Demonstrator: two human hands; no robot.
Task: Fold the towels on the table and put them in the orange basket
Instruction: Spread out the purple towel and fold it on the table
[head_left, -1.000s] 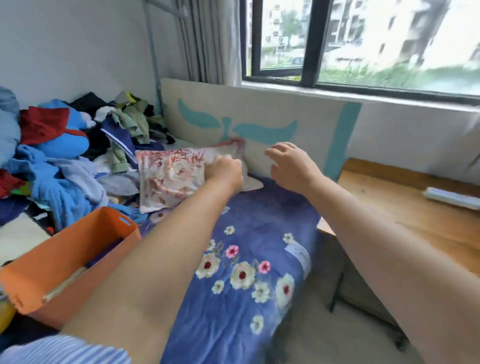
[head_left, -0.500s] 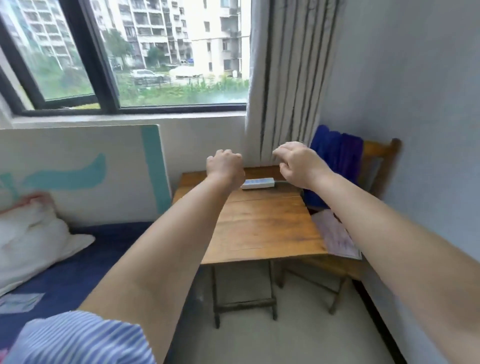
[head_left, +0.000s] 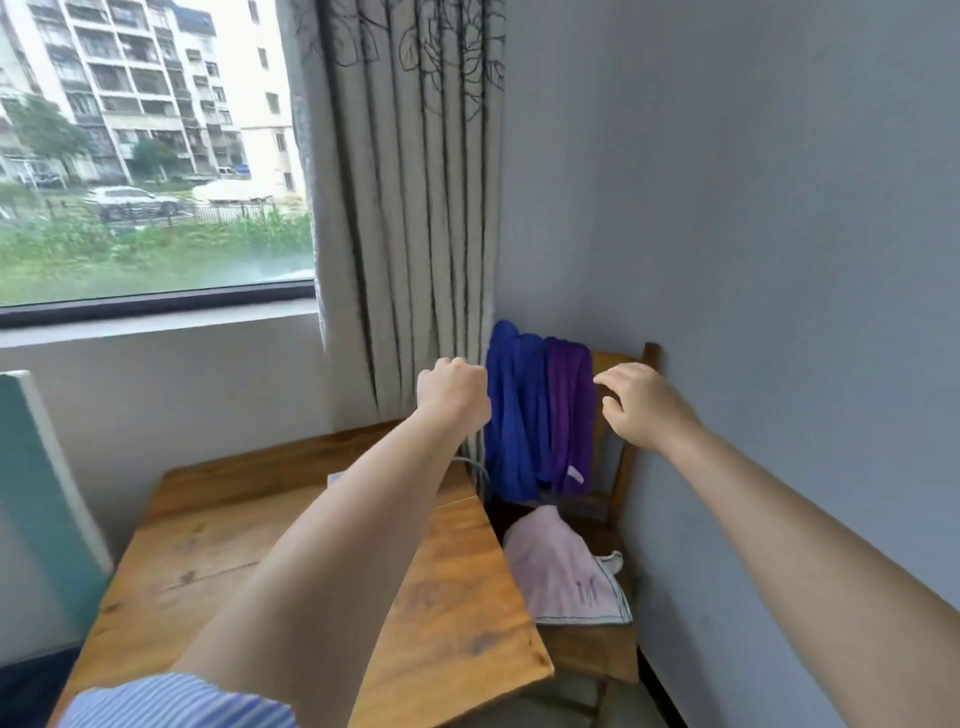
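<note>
While the left hand (head_left: 453, 395) is curled into an empty fist above the desk (head_left: 218, 545), the right hand (head_left: 641, 408) spreads loosely, empty, near the blue towel (head_left: 511, 415) at 12 o'clock.

No readable text, label, brand or number anywhere. Only a small pale tag on the purple towel (head_left: 569, 415), too blurred to read.

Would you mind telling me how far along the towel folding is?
Nothing looks done: no folded towel or basket is in view. Both hands reach toward the blue towel and purple towel draped over the chair; neither has a grip. A pink towel lies unfolded on the seat.
</note>
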